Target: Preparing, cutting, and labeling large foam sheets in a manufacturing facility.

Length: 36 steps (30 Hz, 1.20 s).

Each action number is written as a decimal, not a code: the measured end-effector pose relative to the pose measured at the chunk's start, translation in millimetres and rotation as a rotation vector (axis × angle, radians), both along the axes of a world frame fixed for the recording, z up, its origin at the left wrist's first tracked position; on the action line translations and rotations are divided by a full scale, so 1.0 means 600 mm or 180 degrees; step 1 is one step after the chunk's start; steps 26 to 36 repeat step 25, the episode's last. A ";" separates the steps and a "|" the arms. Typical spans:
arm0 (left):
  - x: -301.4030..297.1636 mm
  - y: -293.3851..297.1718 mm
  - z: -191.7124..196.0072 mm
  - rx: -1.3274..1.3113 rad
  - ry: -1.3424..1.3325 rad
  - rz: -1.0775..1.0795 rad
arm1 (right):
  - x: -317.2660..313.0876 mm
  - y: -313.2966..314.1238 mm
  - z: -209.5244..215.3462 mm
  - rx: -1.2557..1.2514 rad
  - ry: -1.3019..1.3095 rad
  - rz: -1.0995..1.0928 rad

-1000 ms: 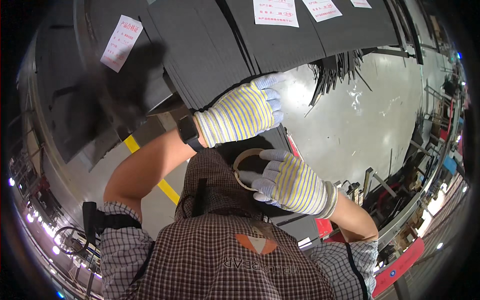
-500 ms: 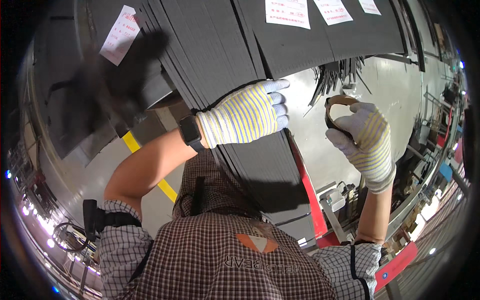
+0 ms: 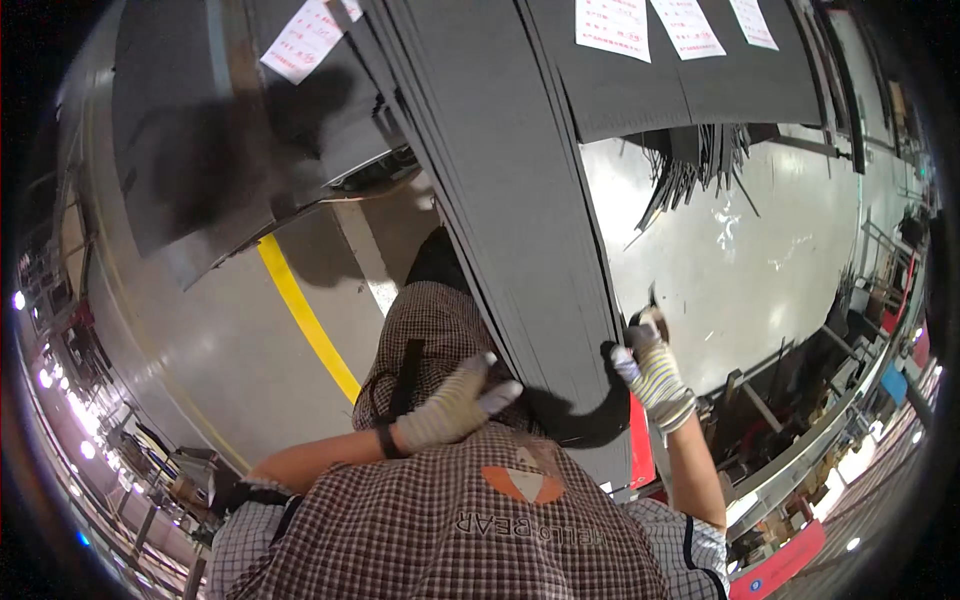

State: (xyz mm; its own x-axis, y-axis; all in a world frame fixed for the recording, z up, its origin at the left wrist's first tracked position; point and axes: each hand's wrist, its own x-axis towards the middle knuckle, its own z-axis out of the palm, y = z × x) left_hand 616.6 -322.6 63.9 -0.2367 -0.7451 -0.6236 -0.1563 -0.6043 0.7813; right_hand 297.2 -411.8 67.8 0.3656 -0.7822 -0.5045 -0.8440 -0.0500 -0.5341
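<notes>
A thick stack of dark grey sheets point(image 3: 520, 230) runs from the top centre of the frame down to its lower middle, where both gloved hands meet it: the left hand point(image 3: 455, 405) lies flat with fingers spread against the stack's left face, and the right hand point(image 3: 650, 370) curls around its right edge, whether pinching something small as well I cannot tell. The sheets look thin and flexible singly but heavy and awkward together, likely to slide over one another, so a hold on both long edges near the lower end seems safest. White paper labels point(image 3: 612, 28) sit on more dark sheets at the upper right, and a yellow floor line point(image 3: 305, 315) crosses the left centre.
</notes>
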 end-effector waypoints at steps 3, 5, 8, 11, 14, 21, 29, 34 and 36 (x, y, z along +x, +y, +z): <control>-0.055 -0.012 -0.008 -0.0184 0.0024 -0.0583 | 0.027 0.022 0.011 -0.0131 0.0158 -0.0110; -0.072 -0.007 -0.007 -0.0156 -0.0506 -0.1223 | 0.031 0.019 0.015 -0.0215 0.0438 0.0249; -0.074 -0.001 -0.006 -0.0341 -0.0437 -0.0667 | 0.034 0.008 0.018 -0.0393 0.0336 0.0441; -0.077 -0.014 0.022 0.0464 0.0172 0.0204 | 0.035 0.009 0.005 -0.0388 0.0318 0.0439; -0.095 -0.005 0.015 0.0194 -0.0143 -0.0112 | 0.028 0.006 0.000 -0.0817 0.0016 0.0611; -0.060 -0.110 -0.095 -0.1416 -0.1391 0.0863 | 0.107 -0.135 -0.020 -0.0886 -0.0389 0.0361; -0.116 -0.134 -0.084 -0.1459 -0.1309 0.1809 | 0.104 -0.173 -0.055 0.0164 -0.0417 0.0118; -0.116 -0.134 -0.084 -0.1459 -0.1309 0.1809 | 0.104 -0.173 -0.055 0.0164 -0.0417 0.0118; -0.116 -0.134 -0.084 -0.1459 -0.1309 0.1809 | 0.104 -0.173 -0.055 0.0164 -0.0417 0.0118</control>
